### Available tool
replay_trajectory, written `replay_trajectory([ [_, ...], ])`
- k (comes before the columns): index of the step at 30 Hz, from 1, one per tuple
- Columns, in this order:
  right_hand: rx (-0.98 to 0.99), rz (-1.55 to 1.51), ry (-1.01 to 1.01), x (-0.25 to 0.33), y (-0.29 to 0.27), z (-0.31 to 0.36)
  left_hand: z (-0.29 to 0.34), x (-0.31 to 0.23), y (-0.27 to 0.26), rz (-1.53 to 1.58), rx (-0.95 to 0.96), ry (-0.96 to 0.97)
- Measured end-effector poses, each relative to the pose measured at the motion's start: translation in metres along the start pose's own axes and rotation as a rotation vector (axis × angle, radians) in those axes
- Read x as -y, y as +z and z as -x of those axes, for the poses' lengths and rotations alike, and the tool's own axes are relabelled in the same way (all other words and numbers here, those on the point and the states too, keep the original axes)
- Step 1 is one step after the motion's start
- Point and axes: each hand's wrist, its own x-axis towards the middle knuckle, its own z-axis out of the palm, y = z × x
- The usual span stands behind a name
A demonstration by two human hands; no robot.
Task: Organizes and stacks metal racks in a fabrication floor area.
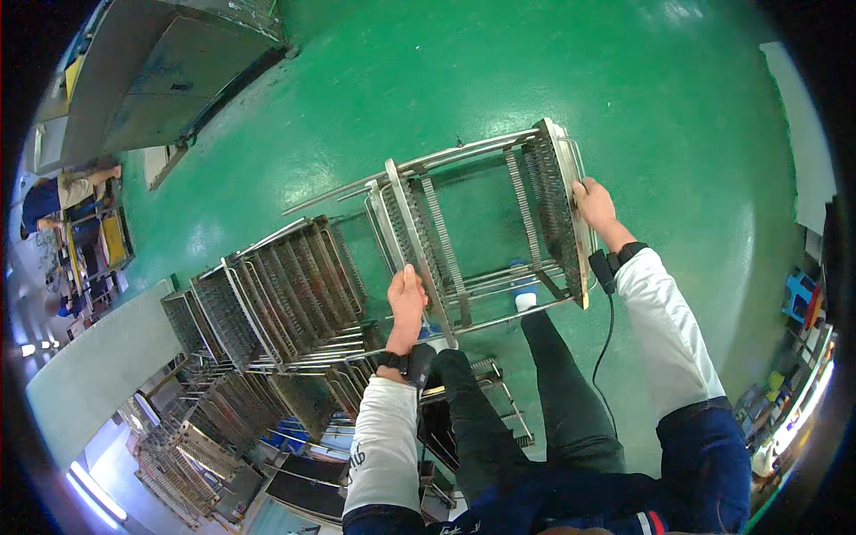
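A metal rack [443, 234] with slotted side plates and long round rods is held between my two hands above the green floor. My right hand [596, 209] is closed round the outer bar of its right end plate. My left hand [407, 303] is wrapped round the bar at the rack's left plate; some of its fingers are hidden. The rack lies slanted, its right end farther up in the view. Just left of it stand several similar slotted racks [285, 294], packed side by side.
More slotted racks [236, 410] fill the lower left. A grey metal cabinet [174, 80] stands at the upper left. Near the left edge a person [62, 196] is beside shelving. A blue stool [798, 294] is at the right. My feet are beneath the rack.
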Motion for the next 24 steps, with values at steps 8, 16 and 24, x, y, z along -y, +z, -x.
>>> replay_trajectory([
  [8,0.127,-0.083,0.034,0.034,0.002,0.045,-0.016,-0.015,0.027,-0.66,-0.403,0.575],
  [16,0.029,0.023,0.102,0.054,0.03,0.059,-0.046,0.015,0.012,-0.963,-0.521,0.584],
  [24,-0.195,0.089,-0.005,0.053,0.068,0.078,-0.064,0.015,-0.006,-1.031,-0.487,0.65],
])
